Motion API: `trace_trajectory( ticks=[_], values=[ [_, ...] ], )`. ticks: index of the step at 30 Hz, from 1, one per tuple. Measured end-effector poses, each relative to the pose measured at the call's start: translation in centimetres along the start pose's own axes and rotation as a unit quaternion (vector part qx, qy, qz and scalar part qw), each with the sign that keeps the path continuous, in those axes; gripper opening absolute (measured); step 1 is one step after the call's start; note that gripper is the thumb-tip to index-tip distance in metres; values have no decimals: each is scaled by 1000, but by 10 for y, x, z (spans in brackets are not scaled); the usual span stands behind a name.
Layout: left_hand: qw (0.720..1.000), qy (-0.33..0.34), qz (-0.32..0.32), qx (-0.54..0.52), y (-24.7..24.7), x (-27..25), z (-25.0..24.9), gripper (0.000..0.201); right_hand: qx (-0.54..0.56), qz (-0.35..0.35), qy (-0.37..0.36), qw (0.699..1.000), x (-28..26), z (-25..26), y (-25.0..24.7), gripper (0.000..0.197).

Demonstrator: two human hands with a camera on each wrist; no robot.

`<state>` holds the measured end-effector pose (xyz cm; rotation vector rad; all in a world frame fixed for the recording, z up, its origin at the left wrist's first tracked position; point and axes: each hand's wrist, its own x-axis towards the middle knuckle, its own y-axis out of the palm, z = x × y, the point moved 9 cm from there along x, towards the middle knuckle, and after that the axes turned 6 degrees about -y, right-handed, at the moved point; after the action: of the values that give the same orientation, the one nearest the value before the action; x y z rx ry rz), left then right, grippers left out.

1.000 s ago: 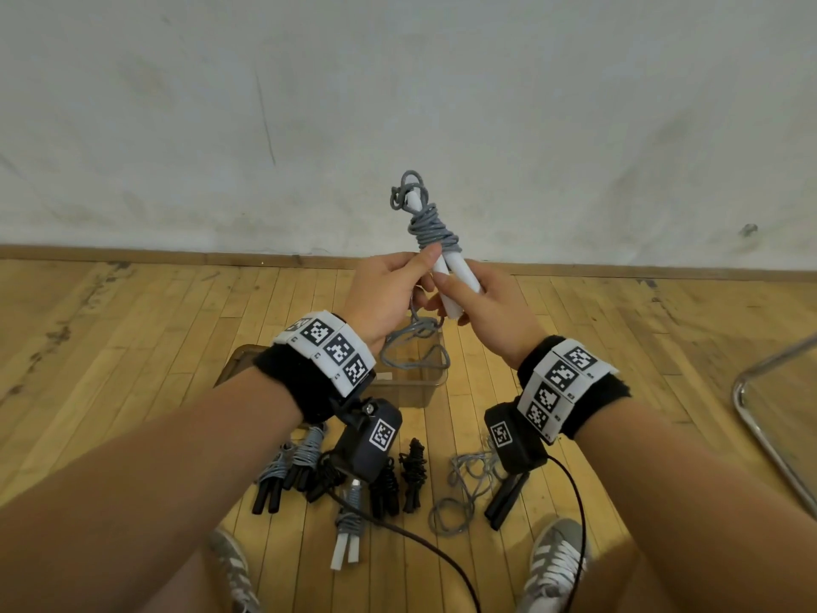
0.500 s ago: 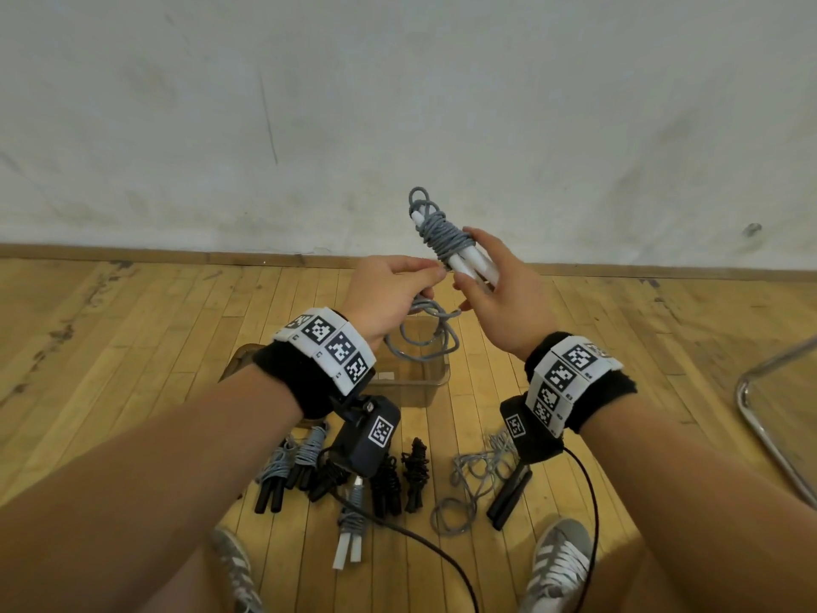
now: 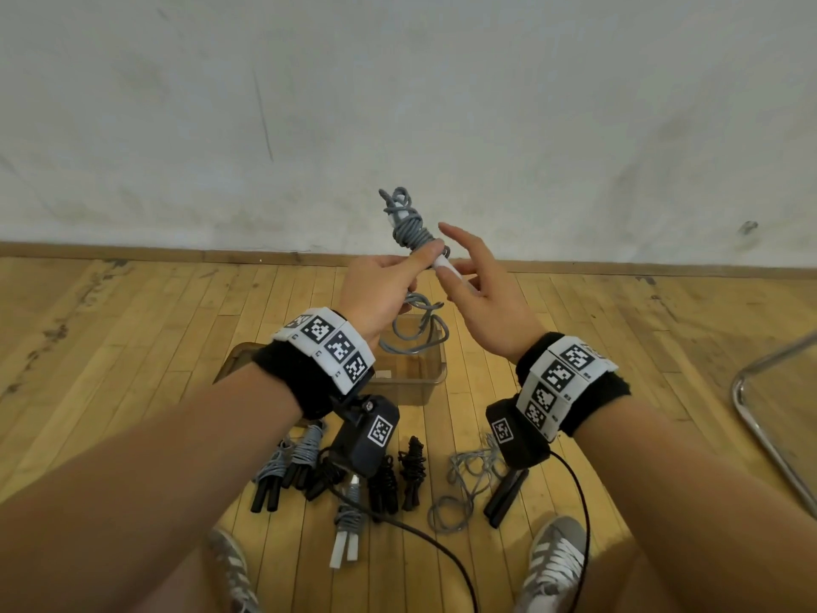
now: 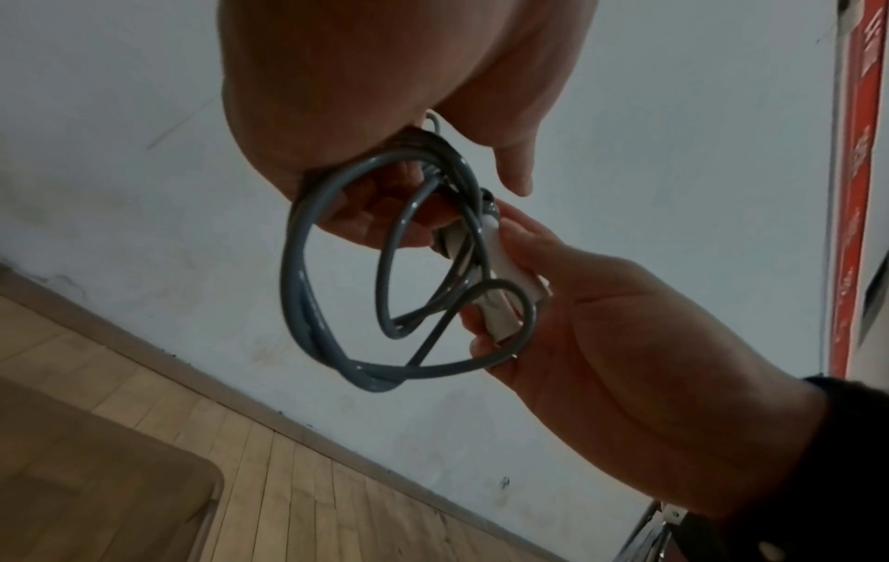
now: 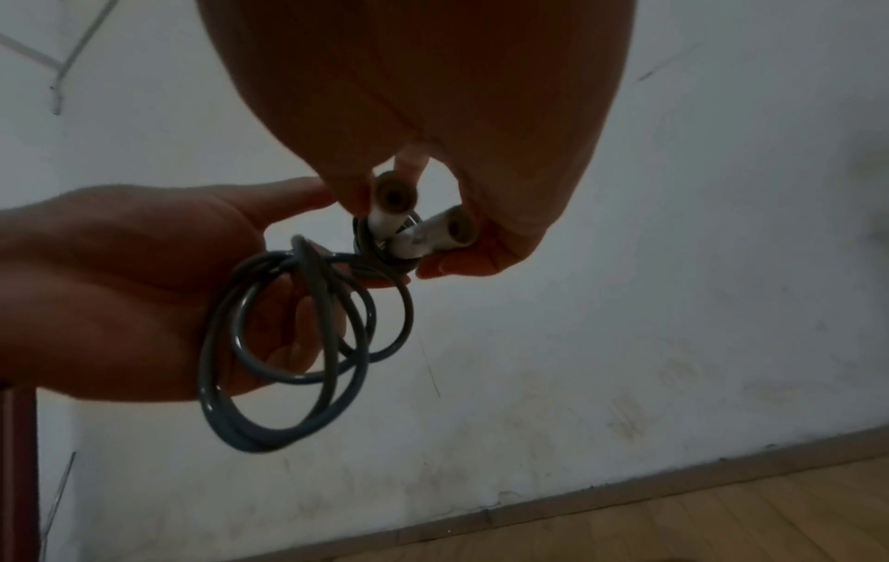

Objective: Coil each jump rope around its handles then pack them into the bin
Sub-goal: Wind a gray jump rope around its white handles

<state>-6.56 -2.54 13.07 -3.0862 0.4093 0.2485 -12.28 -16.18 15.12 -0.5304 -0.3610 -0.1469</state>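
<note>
A grey jump rope [image 3: 409, 230] is partly wound round its two white handles [image 3: 446, 269], held up in front of the wall. My left hand [image 3: 420, 263] pinches the rope at the wound part, and the loose loops [image 4: 337, 304] hang from its curled fingers. My right hand [image 3: 468, 280] holds the handles' lower ends [image 5: 418, 224] between thumb and fingers, with the index finger stretched out. A clear brownish bin [image 3: 435, 378] stands on the floor below my hands; what it holds is hidden.
On the wooden floor near my feet lie several coiled ropes: grey with black handles [image 3: 283, 471], grey with white handles [image 3: 347, 533], all black [image 3: 411, 471]. An uncoiled grey rope [image 3: 468, 484] lies to the right. A metal chair frame [image 3: 760, 435] stands at far right.
The wound handles have swung back to the left. My left fingers have moved up onto the wound part, and my right index finger has lifted off and stretched out.
</note>
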Motion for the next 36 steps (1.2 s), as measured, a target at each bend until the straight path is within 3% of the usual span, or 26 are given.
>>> trace_trajectory(
  ticks=[3,6,8,10,12,17,20,24,28,32,36],
  values=[
    [1000,10,7,9,0,-2,-5,39,34,-17,25,999,-1,-1,-1,65],
    [999,25,31,-1,5,-5,-10,45,77,-42,64,994,0,-6,-2,67],
    [998,40,40,-2,7,-5,-13,47,115,-23,87,989,-1,-9,4,50],
    [998,50,47,11,9,-4,-14,48,103,5,63,993,-2,-4,9,26],
    [997,42,56,14,10,-3,-11,47,87,9,40,995,-2,-2,8,21],
    [997,27,68,16,10,1,-4,44,38,-22,31,999,2,-4,-6,34],
    [996,20,88,26,12,-1,-1,29,45,-40,28,998,1,-5,-9,47],
    [997,22,59,38,6,-1,-2,9,62,-55,34,996,1,-7,-10,56],
    [998,31,42,22,5,-2,-8,16,12,-77,32,996,1,-7,-17,58],
    [999,26,33,8,6,-5,-6,18,-46,-55,37,997,3,-14,-15,60],
    [1000,10,16,10,4,-5,0,25,-58,-25,43,997,0,-13,-4,44]
  ],
)
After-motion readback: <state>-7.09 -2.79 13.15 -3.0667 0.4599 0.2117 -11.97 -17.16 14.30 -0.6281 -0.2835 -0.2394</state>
